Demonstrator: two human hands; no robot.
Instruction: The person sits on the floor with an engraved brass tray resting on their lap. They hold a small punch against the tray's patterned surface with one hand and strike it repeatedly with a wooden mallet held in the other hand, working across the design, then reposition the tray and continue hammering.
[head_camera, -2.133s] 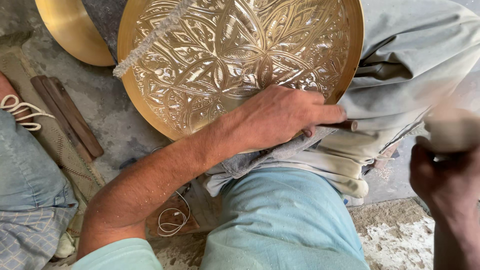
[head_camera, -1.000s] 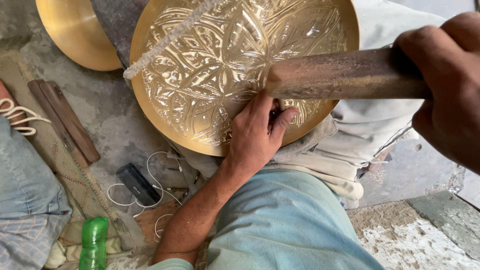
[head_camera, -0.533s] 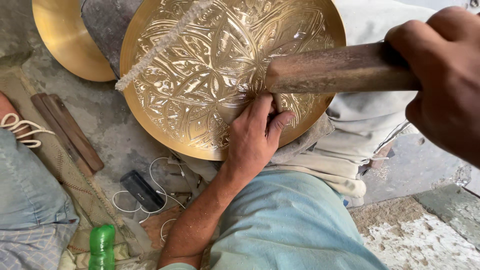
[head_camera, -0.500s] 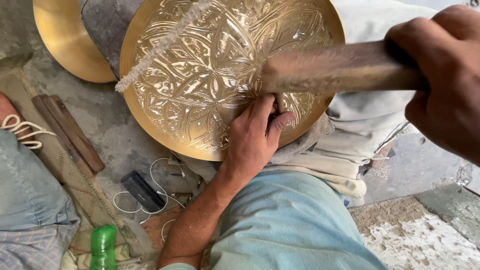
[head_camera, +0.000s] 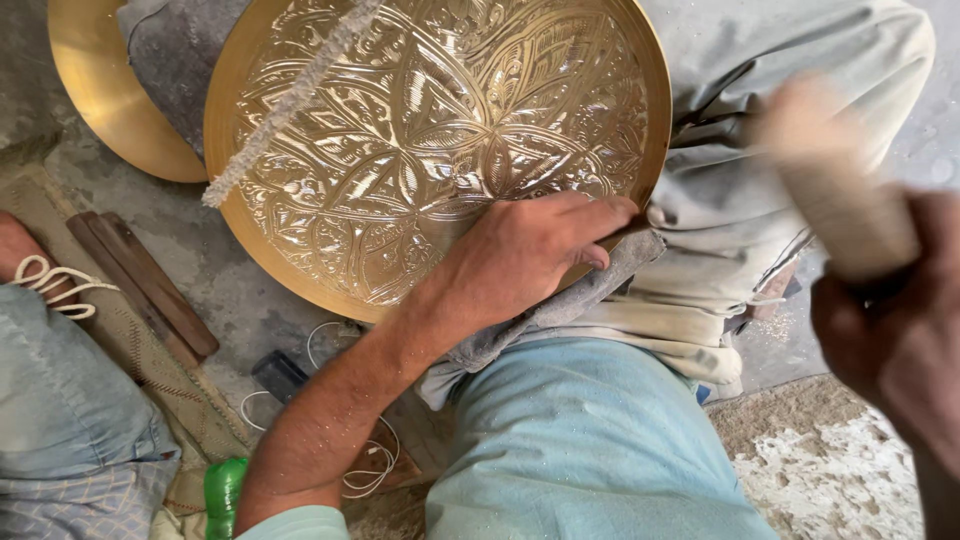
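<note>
Biggest thing here is the round engraved brass tray (head_camera: 430, 140), covered in a chased flower-and-leaf pattern; it's propped on the person's lap, leaning against the grey cloth (head_camera: 760, 200) draped over the knee, with its lower rim near the pale blue trouser leg (head_camera: 590, 450); a rough whitish cord (head_camera: 285, 110) lies slantwise across the tray's upper left part.

Behind it at top left sits a plain smooth brass dish (head_camera: 110, 100), partly hidden by the tray; both are over a grey concrete floor (head_camera: 230, 290).

The left hand (head_camera: 530, 255) rests on the tray's lower right edge, fingers curled over the rim and pressing on the metal and the cloth under it; I can't tell whether it pinches anything small there.

The right hand (head_camera: 890, 340) is at the far right, clenched around a thick wooden handle (head_camera: 830, 190) that's badly motion-blurred, well apart from the tray face.

Smaller bits on the left: two dark brown wooden strips (head_camera: 145, 285) lying side by side on a woven mat (head_camera: 120, 340); loops of thin white wire (head_camera: 350, 440) by the forearm; a green plastic bottle top (head_camera: 225, 490) at the bottom edge.
</note>
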